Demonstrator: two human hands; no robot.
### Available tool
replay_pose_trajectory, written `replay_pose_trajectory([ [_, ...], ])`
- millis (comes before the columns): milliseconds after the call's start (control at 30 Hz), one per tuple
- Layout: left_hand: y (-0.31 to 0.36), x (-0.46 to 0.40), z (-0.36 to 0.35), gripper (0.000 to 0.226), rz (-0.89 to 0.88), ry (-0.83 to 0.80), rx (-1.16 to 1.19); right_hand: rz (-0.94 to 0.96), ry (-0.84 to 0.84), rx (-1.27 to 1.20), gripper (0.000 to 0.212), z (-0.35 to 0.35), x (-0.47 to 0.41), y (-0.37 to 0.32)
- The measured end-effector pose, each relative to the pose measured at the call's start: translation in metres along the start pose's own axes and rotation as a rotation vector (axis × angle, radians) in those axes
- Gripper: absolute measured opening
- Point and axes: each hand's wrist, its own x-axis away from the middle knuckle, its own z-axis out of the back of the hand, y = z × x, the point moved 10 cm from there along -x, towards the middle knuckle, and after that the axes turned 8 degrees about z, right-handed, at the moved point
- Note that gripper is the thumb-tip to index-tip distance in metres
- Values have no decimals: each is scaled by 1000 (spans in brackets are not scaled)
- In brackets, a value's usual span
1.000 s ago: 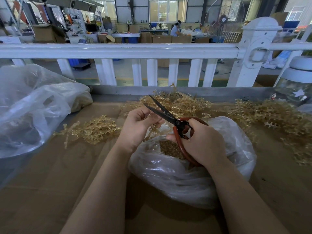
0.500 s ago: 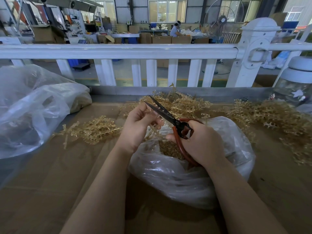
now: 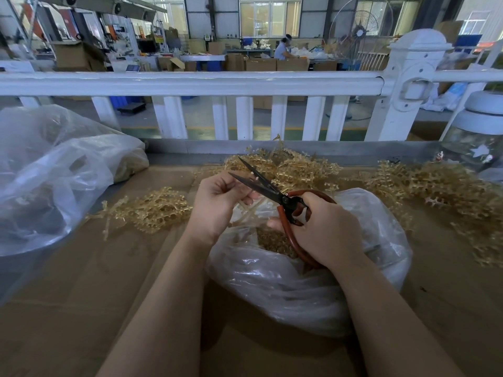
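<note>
Plastic bag (image 3: 299,289), clear and crumpled, sits mid-bench (image 3: 81,295) toward the near edge, with small gold bits inside. Above its mouth the right hand (image 3: 324,232) has its fingers curled through the red loops of the scissors (image 3: 268,187), whose blades stand apart. Just beside it the left hand (image 3: 217,202) pinches a thin gold sprue (image 3: 246,206) at the blades. Gold sprue heaps (image 3: 285,167) lie along the far edge, before a white railing (image 3: 190,83).
</note>
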Motion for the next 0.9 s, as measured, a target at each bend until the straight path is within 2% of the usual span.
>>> replay_pose_trajectory([
  [167, 1, 0, -2, 19, -6, -30, -28, 6, 25, 15, 63, 3, 1, -1],
  [400, 1, 0, -4, 21, -2, -51, -32, -7, -9, 8, 71, -2, 1, 0],
  [700, 1, -1, -7, 20, -2, -72, -19, -8, 2, -53, 54, 0, 1, -4],
  [900, -3, -1, -7, 11, -4, -73, -15, 1, 1, -22, 48, 1, 2, -3],
])
